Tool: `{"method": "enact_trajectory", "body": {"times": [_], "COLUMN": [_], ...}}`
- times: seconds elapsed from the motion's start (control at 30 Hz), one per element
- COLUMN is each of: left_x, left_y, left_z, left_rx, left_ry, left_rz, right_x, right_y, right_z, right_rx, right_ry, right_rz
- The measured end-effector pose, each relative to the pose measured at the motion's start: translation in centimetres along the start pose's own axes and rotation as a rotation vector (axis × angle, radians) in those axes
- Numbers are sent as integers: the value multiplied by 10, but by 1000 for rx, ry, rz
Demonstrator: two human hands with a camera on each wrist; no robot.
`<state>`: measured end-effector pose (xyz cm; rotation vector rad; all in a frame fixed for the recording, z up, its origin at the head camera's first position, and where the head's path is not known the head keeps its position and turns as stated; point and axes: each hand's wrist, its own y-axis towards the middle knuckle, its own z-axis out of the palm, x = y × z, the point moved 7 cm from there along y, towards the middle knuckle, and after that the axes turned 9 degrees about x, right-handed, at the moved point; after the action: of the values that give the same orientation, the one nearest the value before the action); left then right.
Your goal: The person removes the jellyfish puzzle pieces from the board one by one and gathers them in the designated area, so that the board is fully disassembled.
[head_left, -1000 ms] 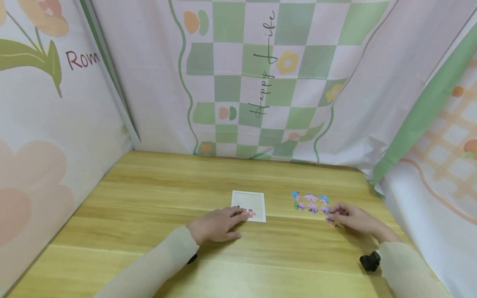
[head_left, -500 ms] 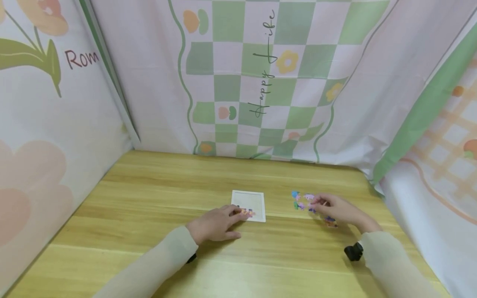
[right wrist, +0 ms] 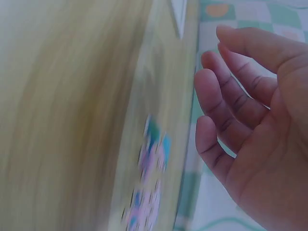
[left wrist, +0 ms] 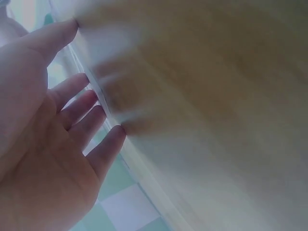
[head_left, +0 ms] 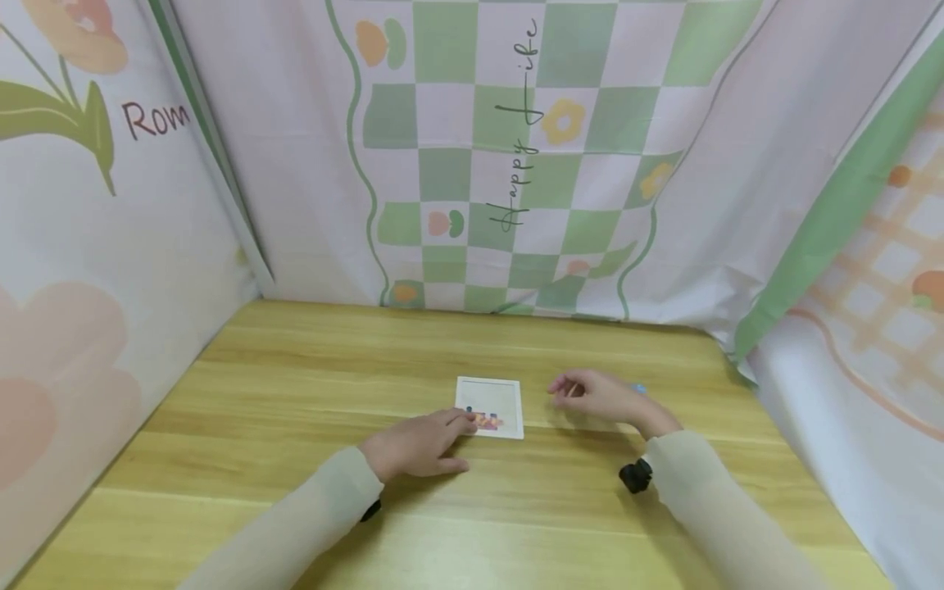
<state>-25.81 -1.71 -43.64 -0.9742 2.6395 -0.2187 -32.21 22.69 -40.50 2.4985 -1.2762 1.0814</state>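
Observation:
A white square frame (head_left: 520,408) lies on the table, with several small pink-and-orange puzzle pieces (head_left: 488,421) along its near side. My left hand (head_left: 420,442) rests with fingers spread loosely; its fingertips overlap the frame's lower left corner. To the right of the frame, my right hand (head_left: 605,399) hangs over the table, fingers loosely bent and the thumb near the index finger. No piece shows between them in the right wrist view, where colourful loose puzzle pieces (right wrist: 144,199) lie below the hand. In the head view the hand hides most of those pieces; one blue piece (head_left: 638,388) shows behind it.
The wooden table (head_left: 317,360) reaches back to a printed green-and-white checked curtain (head_left: 509,205). Pale flowered fabric (head_left: 66,393) stands along the left edge, and more white cloth (head_left: 804,410) hangs on the right. Each wrist wears a small black camera (head_left: 636,475).
My right hand has moved left across the loose pieces toward the frame, lifting away from the rightmost ones. The left hand stays nearly in place, and the head view has shifted slightly.

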Motion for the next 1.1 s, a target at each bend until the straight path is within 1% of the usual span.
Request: {"method": "enact_trajectory", "body": {"times": [0.1,0.27,0.43,0.5,0.57,0.77,0.93,1.1], "left_x": [1,2,1,0,1,1,0,-2], "left_y": [0,1,0,-1,-1,0,-1,-1], "left_z": [0,0,0,0,0,1,0,-1], "left_rx": [9,11,9,6,1,-15,-14,-14], "left_ry": [1,22,52,56,54,59,64,64], "left_rz": [-2,-3,5,4,2,5,8,18], "right_x": [10,24,38,41,44,48,48,49], "right_y": [14,34,49,53,57,62,64,67], "right_z": [7,25,45,51,56,64,66,65], "right_rx": [13,52,83,90,93,112,113,112], "right_ry": [-5,-27,-84,-95,-99,-63,-50,-31], "right_rz": [-27,-68,-115,-117,-116,-87,-72,-79]}}
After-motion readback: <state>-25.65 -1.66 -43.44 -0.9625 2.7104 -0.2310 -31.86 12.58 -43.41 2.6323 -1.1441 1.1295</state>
